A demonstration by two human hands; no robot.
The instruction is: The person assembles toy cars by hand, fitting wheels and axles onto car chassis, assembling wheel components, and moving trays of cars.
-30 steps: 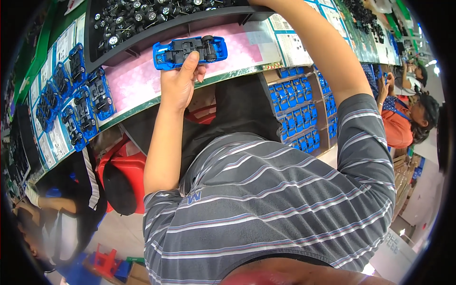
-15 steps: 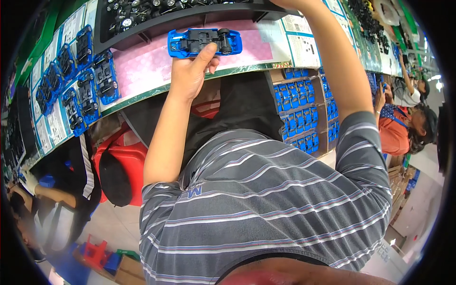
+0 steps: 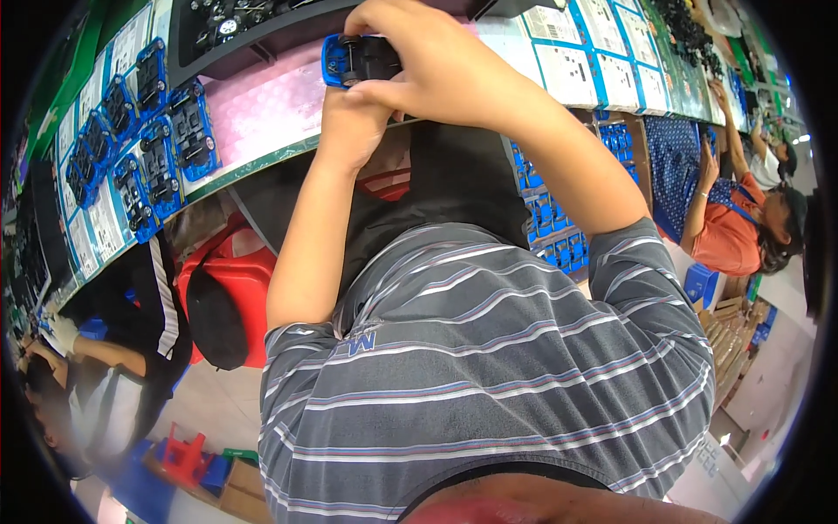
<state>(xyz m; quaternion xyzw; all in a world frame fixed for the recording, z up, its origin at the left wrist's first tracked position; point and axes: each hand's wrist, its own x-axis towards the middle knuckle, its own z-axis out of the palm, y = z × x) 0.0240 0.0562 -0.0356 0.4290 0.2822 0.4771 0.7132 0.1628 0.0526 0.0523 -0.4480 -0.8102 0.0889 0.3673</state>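
Between right hand [image 3: 428,65] and mostly hidden left hand [image 3: 352,118], both gripping, lies a partly covered, glossy plastic toy car [image 3: 372,59].

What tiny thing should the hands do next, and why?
Maybe the right hand should gently press the wheels on the uncovered end of the toy car: its thumb and finger sit beside them, and the partly hidden left hand is close by.
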